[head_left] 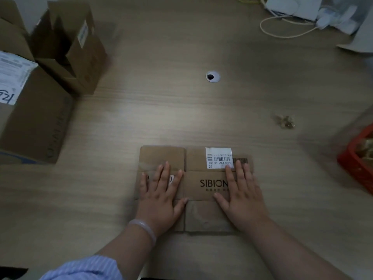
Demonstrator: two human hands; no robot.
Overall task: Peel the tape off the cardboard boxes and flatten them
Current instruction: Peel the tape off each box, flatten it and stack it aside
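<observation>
Open cardboard boxes (66, 49) stand at the far left of the wooden table (181, 108). Near its front edge lies the flattened cardboard box (201, 190) (printed SIBION, with a white barcode label (219, 158) on a far flap). The left hand (161, 197) presses flat on its left half, fingers straight and spread, gripping nothing, and the right hand (242, 197) likewise on its right half. Further right sit a small crumpled wad (285, 121) and a red basket (357, 164).

Flattened box (201, 215): matt brown cardboard, faintly scuffed. White label (219, 158) on it: smooth paper. Table (181, 118): pale wood-grain surface, smooth, soft sheen mid-table. Upright boxes (86, 55) at left edge: same matt cardboard. Basket (357, 164) at right edge: red plastic. Bracelet (144, 229): pale, translucent, glossy. Sleeve (84, 267): striped blue cloth.
</observation>
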